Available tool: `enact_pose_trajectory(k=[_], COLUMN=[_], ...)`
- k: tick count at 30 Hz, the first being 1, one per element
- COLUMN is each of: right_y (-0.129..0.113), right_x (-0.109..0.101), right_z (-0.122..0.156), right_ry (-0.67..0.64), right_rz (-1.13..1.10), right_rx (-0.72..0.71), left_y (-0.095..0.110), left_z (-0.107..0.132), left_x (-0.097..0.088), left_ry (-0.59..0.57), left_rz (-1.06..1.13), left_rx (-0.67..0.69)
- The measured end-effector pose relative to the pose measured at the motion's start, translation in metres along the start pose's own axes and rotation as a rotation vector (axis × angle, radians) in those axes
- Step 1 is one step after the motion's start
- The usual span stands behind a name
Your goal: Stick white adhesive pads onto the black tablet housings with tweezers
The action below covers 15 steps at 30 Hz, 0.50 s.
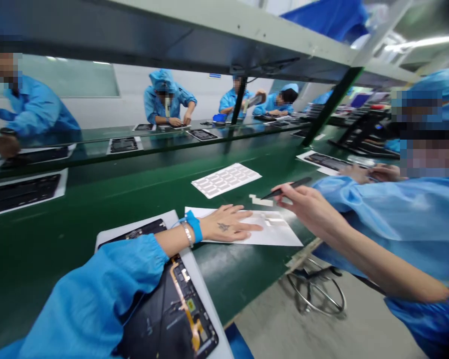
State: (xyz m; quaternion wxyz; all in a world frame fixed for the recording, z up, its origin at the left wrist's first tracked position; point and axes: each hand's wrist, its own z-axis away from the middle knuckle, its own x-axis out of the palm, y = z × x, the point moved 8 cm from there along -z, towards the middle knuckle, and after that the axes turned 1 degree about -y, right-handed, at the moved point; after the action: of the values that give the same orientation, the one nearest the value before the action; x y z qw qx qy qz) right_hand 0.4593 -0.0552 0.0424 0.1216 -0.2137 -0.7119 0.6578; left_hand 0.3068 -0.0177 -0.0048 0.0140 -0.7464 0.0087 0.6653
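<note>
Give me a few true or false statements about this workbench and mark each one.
The left hand rests on a white sheet. True.

The left hand has nothing on its wrist. False: a blue band and a silver bracelet circle it.

The right hand holds a slim black tool. True.

The dark device under the left forearm shows a blue ribbon cable. False: its ribbon cable is orange.

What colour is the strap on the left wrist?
The wrist strap is bright blue, seen best in the head view.
</note>
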Motion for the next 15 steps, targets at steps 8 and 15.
enact_pose_trajectory(k=[8,15], right_y=[-0.03,-0.025], right_x=[0.025,0.162], right_z=[0.022,0.017], right_ry=[0.01,-0.315], right_rz=[0.006,0.009], right_rx=[-0.032,0.015], left_y=[-0.015,-0.041], left_z=[0.131,0.275], left_x=[-0.057,-0.056], left_ry=[0.137,-0.012], left_rz=[-0.321,-0.274], left_rx=[-0.225,-0.669])
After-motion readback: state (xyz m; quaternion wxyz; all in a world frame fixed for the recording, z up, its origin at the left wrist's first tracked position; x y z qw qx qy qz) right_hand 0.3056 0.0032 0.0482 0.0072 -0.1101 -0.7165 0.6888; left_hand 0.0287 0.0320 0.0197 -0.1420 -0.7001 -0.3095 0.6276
